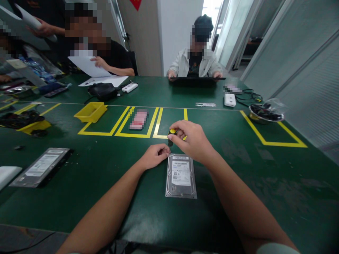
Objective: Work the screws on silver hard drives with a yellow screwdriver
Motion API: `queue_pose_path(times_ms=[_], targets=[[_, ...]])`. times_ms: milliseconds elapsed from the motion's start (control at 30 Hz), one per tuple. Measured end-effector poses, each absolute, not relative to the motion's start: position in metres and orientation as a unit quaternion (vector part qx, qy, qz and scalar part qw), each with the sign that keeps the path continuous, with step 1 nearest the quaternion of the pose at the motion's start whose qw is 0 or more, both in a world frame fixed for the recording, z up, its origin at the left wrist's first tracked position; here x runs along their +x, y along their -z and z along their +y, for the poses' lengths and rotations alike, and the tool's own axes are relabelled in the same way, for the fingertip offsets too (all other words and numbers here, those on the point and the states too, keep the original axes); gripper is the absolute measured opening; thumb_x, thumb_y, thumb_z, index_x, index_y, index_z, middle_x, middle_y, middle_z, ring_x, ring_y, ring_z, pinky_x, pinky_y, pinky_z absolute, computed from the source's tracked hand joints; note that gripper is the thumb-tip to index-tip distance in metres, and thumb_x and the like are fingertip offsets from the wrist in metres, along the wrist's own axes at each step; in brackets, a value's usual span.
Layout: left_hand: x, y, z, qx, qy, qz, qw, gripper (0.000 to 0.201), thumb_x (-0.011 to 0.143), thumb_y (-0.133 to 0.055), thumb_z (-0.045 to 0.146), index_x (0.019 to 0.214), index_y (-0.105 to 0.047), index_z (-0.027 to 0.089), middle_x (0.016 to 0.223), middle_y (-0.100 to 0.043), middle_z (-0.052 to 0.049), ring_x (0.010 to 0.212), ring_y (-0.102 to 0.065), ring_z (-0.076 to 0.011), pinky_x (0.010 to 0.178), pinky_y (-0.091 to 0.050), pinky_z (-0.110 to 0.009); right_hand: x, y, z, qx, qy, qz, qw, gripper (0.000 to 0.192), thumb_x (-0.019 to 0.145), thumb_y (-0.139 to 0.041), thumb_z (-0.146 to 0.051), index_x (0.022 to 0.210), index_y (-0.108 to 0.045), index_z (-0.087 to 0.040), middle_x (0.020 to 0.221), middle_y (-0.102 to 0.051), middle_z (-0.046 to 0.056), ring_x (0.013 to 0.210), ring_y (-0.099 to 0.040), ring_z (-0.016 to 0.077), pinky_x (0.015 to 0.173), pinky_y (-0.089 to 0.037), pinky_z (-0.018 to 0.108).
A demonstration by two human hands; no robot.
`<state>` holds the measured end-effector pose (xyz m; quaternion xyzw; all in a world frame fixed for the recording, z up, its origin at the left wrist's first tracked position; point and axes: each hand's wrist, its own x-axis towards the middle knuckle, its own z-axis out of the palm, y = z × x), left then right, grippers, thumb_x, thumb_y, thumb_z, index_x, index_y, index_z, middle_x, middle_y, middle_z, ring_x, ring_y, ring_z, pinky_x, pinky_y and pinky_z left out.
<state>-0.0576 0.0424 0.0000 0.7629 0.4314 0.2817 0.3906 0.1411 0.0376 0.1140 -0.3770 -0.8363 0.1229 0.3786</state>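
Hard drive (181,175) flat on table (238,197), just nearer than right hand (192,139) gripping screwdriver (171,135). Left hand (155,156) just left of grip, at drive's far corner. Tray (91,112) far left beyond; second drive (41,167) well left.

— What's that worktop (238,169) like?

— Dark green, marked out in yellow tape boxes. A hard drive (181,175) lies flat near the front edge, label up, and a second drive (41,167) sits well off to the left.

— Anything farther back?

— A yellow tray (90,112) on the corner of one taped box, a metal bowl (265,113) on the right, a laptop (194,81) at the far edge, and papers (103,81) beside a black pouch (102,91).
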Motion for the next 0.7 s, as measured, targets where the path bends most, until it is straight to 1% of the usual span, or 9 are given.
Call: queue_pose_path(times_ms=[700], targets=[[-0.0588, 0.0016, 0.044, 0.77, -0.265, 0.439, 0.38, 0.012, 0.085, -0.057, 0.025, 0.084, -0.063, 0.015, 0.074, -0.059, 0.001, 0.067, -0.05, -0.0128, 0.062, -0.036, -0.023, 0.142, -0.1125, 0.0372, -0.382, -0.136, -0.833, 0.377, 0.012, 0.084, -0.066, -0.023, 0.095, -0.063, -0.017, 0.081, -0.063, 0.002, 0.073, -0.055, 0.0136, 0.071, -0.041, 0.027]])
